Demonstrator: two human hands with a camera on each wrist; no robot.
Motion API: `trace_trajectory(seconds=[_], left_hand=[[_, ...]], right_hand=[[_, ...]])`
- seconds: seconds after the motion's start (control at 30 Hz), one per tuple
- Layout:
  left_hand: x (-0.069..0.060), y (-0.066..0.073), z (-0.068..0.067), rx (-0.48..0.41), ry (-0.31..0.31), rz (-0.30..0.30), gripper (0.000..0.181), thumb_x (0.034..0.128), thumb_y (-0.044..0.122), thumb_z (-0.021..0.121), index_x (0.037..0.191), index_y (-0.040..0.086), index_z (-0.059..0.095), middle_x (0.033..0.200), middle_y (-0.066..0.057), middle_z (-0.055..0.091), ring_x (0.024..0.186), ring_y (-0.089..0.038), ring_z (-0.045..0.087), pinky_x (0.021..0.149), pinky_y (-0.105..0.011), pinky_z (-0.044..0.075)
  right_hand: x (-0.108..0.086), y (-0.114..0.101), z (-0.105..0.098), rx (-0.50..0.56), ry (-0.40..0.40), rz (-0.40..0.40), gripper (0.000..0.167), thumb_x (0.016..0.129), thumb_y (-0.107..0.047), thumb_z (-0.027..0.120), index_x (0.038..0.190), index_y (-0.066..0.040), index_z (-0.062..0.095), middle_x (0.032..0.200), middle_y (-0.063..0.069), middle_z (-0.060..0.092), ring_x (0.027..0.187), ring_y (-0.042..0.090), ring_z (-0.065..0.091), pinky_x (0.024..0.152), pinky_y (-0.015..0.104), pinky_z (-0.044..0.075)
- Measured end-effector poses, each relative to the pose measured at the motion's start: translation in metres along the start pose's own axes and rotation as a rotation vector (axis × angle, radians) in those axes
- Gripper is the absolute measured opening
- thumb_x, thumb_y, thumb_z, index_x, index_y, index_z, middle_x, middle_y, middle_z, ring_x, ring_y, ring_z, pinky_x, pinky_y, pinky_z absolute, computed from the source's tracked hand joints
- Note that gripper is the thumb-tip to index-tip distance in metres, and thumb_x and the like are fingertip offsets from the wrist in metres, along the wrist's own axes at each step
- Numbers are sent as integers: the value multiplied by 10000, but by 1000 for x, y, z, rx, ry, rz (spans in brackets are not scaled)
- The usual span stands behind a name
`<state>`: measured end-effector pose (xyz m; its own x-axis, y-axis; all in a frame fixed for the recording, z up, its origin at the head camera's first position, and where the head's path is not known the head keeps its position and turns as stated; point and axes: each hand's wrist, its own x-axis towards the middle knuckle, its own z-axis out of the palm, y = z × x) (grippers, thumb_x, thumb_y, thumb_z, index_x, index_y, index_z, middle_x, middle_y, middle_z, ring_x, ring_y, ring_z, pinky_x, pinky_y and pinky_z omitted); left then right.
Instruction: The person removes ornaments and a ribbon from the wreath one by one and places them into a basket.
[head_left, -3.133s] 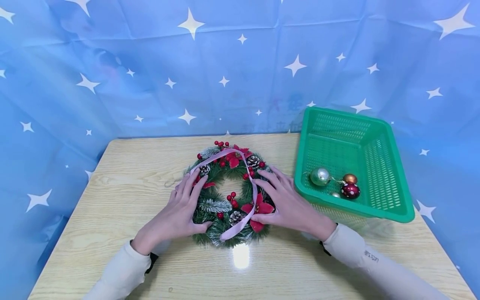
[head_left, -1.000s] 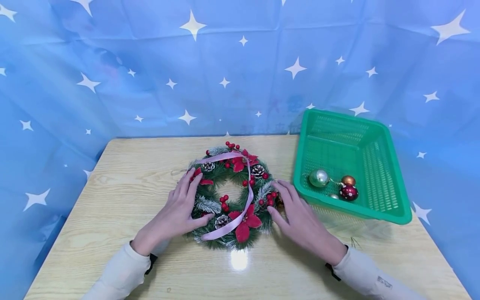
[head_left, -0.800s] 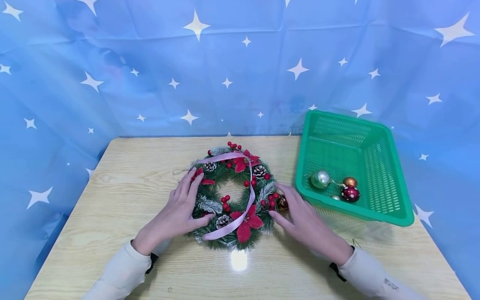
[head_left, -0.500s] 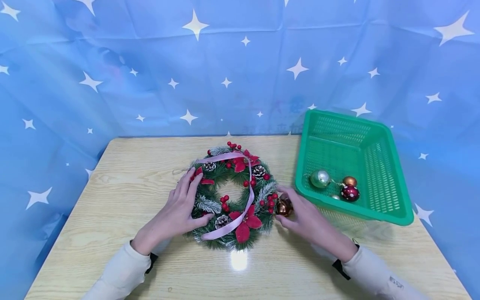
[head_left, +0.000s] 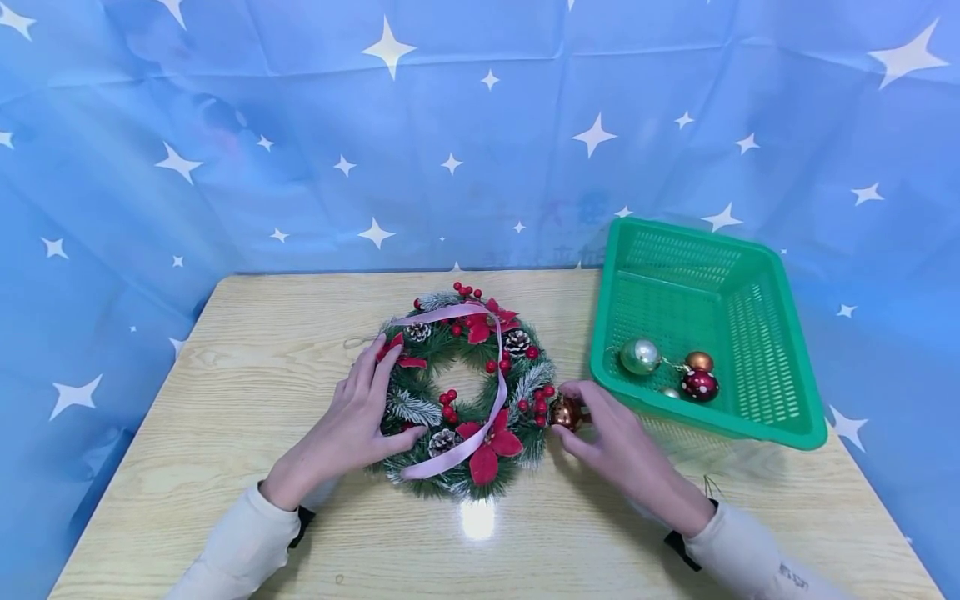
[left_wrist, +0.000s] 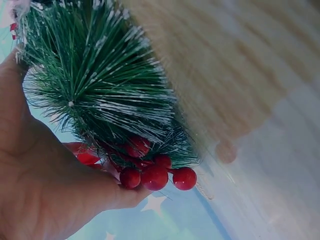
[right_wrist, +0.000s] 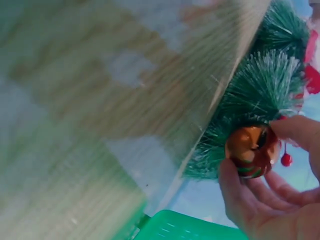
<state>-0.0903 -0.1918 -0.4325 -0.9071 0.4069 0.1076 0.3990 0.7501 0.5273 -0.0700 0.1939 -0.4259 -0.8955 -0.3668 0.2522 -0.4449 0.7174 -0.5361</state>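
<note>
A green Christmas wreath (head_left: 416, 408) with pine cones, red berries and red poinsettias lies flat on the table. A pale pink ribbon (head_left: 501, 367) loops over it. My left hand (head_left: 348, 429) grips the wreath's left side; the left wrist view shows the hand around frosted needles (left_wrist: 100, 85) beside red berries (left_wrist: 154, 177). At the right edge, my right hand (head_left: 626, 446) holds a shiny bronze Christmas ball (head_left: 564, 413) against the greenery. In the right wrist view, thumb and fingers close around this ball (right_wrist: 250, 145).
To the right stands a green plastic basket (head_left: 806, 358). Inside it are a silver ball (head_left: 640, 356), a small copper ball (head_left: 700, 361) and a dark red dotted ball (head_left: 701, 385). A thin green sprig (head_left: 709, 486) lies on the wooden table (head_left: 285, 350).
The wreath has turned and shifted slightly right since the earliest frame. My right hand has left its right side and moved rightward, taking hold of the bronze ball. The left hand stays nearly put.
</note>
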Motion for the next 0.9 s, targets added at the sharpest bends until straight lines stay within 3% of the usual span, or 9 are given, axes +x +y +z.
trace_trajectory(seconds=[0.2,0.5,0.63,0.73,0.77,0.9], left_hand=[[0,1,1,-3,-6,-1,1165,931,495,841,1743,63,126,1790,-234,38,1616,-520,104,1115,-848,257],[-1,0,1,-3,-15,-11,1158,933,491,842,1744,72,129,1794,-218,29,1625,-506,79,1120,-841,252],[-1,-1,1,-2,-11,-6,1159,932,490,843,1743,69,129,1793,-219,32,1627,-489,87,1120,-835,261],[-1,-1,0,-2,-9,0,1159,932,493,840,1742,66,129,1792,-217,38,1627,-478,93,1116,-833,269],[-1,-1,0,-2,-9,2,1158,933,495,838,1742,65,129,1792,-216,40,1627,-477,94,1115,-832,270],[0,-1,0,-1,-15,5,1159,936,502,832,1743,61,126,1793,-209,41,1627,-479,88,1120,-826,269]], right_hand=[[-1,-6,-3,-38,125,-175,607,847,-64,923,1364,42,623,1298,152,708,1130,323,723,909,458,619],[9,-14,-23,-21,222,-288,622,836,-84,903,1369,66,622,1261,149,716,1078,299,731,857,426,630],[16,-13,-38,28,242,-287,556,891,-112,871,1354,78,628,1238,155,721,1012,290,750,817,297,622],[19,-11,-54,52,238,-233,542,885,-42,884,1350,72,631,1241,143,714,1017,277,754,845,194,582],[20,-10,-59,55,241,-222,575,843,33,894,1353,67,631,1243,137,712,1020,272,755,834,195,586],[21,-1,-80,45,264,-160,584,832,101,892,1355,47,640,1243,105,715,1032,191,735,839,136,555]])
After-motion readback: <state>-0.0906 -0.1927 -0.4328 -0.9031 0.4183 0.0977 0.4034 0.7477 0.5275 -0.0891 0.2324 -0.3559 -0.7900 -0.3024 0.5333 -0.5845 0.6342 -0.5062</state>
